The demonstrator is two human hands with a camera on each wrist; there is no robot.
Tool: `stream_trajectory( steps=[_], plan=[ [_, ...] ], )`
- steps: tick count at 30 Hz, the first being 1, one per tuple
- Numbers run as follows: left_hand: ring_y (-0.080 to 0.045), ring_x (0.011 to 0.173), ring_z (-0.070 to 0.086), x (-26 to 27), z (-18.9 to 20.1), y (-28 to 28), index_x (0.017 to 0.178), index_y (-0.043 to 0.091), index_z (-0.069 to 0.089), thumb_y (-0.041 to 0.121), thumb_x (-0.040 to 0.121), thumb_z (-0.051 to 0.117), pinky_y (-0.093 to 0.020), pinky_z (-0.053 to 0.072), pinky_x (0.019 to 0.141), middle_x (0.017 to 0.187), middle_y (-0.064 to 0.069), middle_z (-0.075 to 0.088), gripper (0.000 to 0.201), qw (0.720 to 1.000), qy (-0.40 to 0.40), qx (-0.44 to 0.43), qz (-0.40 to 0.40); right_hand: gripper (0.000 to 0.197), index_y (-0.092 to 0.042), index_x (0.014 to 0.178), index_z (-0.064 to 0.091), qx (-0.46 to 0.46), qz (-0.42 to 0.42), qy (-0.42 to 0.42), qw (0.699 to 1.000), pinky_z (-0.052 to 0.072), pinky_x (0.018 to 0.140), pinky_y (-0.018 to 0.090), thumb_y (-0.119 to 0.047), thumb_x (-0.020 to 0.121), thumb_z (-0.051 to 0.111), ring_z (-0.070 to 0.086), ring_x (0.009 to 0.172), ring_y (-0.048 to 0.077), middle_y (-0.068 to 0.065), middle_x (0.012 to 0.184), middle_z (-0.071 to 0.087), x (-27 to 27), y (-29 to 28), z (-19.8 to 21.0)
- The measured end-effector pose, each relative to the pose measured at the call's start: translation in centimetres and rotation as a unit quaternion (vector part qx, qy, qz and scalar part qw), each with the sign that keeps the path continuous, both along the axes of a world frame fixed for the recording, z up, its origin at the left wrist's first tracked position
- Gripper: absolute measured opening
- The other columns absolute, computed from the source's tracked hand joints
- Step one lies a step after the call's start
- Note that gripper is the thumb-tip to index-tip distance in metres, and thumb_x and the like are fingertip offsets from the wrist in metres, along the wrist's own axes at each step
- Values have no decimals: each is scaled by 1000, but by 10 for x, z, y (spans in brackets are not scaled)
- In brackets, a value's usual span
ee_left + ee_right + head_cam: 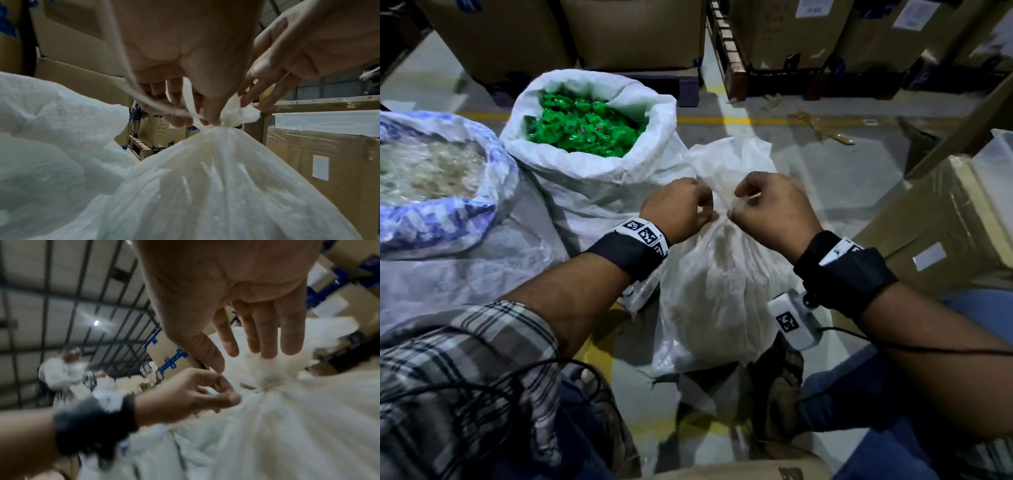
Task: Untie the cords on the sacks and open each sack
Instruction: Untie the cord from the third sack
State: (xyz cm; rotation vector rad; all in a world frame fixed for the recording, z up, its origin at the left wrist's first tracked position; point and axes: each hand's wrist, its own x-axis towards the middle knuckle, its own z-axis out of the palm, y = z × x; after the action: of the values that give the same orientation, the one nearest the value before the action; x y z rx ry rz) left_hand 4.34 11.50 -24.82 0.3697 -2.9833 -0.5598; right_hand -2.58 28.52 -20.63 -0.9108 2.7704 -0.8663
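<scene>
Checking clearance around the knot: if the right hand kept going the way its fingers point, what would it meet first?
Probably the tied neck of the sack: the right hand points at its bunched top, fingers just short of it.

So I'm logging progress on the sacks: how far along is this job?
Done: the sack of green pieces and the blue-patterned sack stand open. In hand: the left hand and right hand pinch the cord at the tied neck of the white sack. Left: loosen that knot and spread its mouth.
</scene>
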Motion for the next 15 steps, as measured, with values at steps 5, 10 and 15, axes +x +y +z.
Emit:
stream_trajectory(
  steps=[5, 10, 15],
  plan=[
    [-25, 88, 63, -8, 3, -1, 84, 26, 62, 43, 89, 68, -44, 56, 76, 91, 2, 67, 19, 1000, 5, 12, 17, 40, -20, 108, 73, 78, 18, 77, 994, 47, 98, 32, -43, 76, 81, 53, 118, 23, 3, 127, 43, -19, 11, -29],
    [-24, 87, 64, -9, 1, 2, 86, 28, 59, 41, 92, 64, -45, 57, 77, 91, 3, 69, 16, 999, -8, 34, 22, 38, -25, 98, 76, 22, -22, 99, 995, 53, 88, 37, -53, 73, 80, 52, 113, 24, 2, 117, 46, -27, 7, -48],
    [-18, 85, 68, -8, 1, 3, 97, 36, 67, 25, 92, 61, -41, 58, 80, 87, 11, 74, 14, 998, -30, 48, 10, 29, -24, 80, 72, 44, -37, 121, 991, 49, 78, 35, -53, 78, 75, 55, 95, 25, -2, 93, 43, -27, -2, -55]
  ],
)
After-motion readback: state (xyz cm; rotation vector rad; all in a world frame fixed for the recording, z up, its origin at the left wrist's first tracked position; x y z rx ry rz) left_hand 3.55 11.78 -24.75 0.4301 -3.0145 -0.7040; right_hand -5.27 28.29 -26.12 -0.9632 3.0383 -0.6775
